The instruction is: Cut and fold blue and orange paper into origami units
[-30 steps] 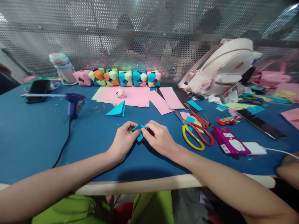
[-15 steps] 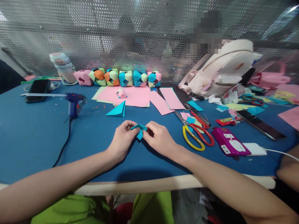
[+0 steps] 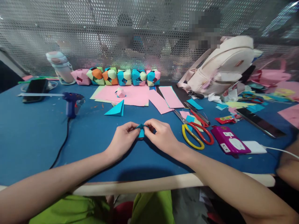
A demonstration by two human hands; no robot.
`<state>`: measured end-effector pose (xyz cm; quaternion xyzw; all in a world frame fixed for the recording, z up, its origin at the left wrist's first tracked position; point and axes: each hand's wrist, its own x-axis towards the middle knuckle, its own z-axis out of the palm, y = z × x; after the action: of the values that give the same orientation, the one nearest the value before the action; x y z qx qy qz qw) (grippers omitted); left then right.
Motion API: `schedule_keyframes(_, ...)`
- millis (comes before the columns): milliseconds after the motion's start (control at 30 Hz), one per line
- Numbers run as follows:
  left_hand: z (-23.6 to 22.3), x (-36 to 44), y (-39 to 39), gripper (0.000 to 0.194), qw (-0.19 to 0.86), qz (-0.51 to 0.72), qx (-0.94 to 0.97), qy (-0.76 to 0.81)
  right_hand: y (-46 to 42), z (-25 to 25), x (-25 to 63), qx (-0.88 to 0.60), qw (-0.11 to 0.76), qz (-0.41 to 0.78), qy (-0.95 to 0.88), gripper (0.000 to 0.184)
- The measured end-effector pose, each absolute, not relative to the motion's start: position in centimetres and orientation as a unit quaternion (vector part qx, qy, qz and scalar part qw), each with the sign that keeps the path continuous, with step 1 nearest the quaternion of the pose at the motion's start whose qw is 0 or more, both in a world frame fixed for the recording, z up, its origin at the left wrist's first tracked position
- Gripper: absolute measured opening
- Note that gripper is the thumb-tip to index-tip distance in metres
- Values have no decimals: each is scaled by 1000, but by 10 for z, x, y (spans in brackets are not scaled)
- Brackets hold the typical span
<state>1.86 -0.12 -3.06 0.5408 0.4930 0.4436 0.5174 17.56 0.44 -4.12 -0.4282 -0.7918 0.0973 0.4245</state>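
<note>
Between my two hands is a small folded piece of blue paper point(image 3: 141, 133), held just above the blue table. My left hand point(image 3: 126, 137) pinches its left side with thumb and fingers. The right side is pinched by my right hand point(image 3: 160, 133); the fingers cover much of the paper. Beyond my left hand a larger folded blue paper piece point(image 3: 116, 109) stands on the table. Behind it a small pink paper piece point(image 3: 121, 92) rests on stacked pink sheets point(image 3: 136, 95). To the right of my right hand lie scissors point(image 3: 193, 137) with yellow and red handles.
Several folded paper balls point(image 3: 124, 77) line the mesh panel. A glue gun point(image 3: 72, 104) and bottle point(image 3: 61, 68) stand left. On the right are a purple power strip point(image 3: 230, 141), a phone point(image 3: 260, 122), a backpack point(image 3: 219, 67) and paper scraps. Another person's arm point(image 3: 289, 168) shows at right.
The thumbs and fingers have drawn closer together on the blue paper. Its lower flap, pointed and slanted before, now shows as a squarer shape between the thumbs.
</note>
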Motion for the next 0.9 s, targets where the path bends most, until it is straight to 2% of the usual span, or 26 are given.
schedule_keyframes(133,-33,19,0,12,538,452,508,498,2,-44,175,-424,401,70,-809,10)
schedule_keyframes(267,-37,19,0,11,510,452,517,518,1,-46,174,-427,379,62,-819,14)
schedule_keyframes(500,-37,20,-2,5,458,433,554,544,0,-46,172,-430,386,114,-808,13)
schedule_keyframes(700,-30,16,-4,23,480,401,602,496,3,-39,174,-471,374,190,-776,8)
schedule_keyframes(900,-27,11,-1,27,434,390,640,501,4,-40,176,-469,376,211,-771,11)
